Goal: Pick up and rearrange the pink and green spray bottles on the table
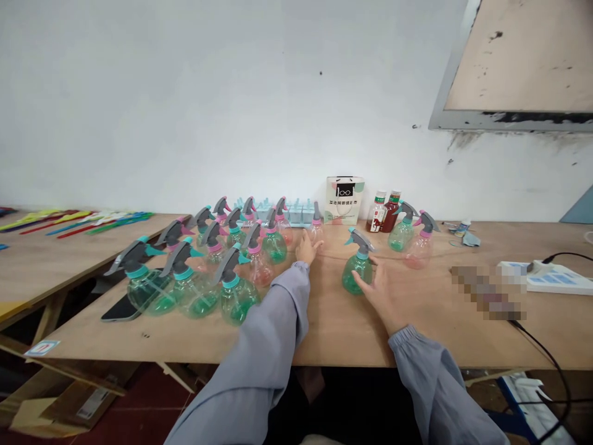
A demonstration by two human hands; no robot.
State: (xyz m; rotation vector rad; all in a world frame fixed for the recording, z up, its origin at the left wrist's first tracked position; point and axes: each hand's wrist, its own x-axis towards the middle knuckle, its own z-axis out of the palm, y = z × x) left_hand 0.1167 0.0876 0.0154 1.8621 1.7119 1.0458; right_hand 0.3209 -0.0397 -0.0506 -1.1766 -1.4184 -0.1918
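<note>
My left hand reaches to the back of the table, with its thumb and fingers around the lower part of a pink spray bottle. My right hand is curved around the right side of a green spray bottle, its thumb across the front and its other fingers partly hidden. Both bottles stand upright. Left of my arms is a group of several spray bottles with grey heads, some with green trim and others with pink trim. A green bottle and a pink one stand at the right.
A paper bag and two sauce bottles stand by the wall. Light blue plastic trays sit behind the spray bottles. A phone lies at left. A power strip with cables is on the right; coloured strips cover the neighbouring table.
</note>
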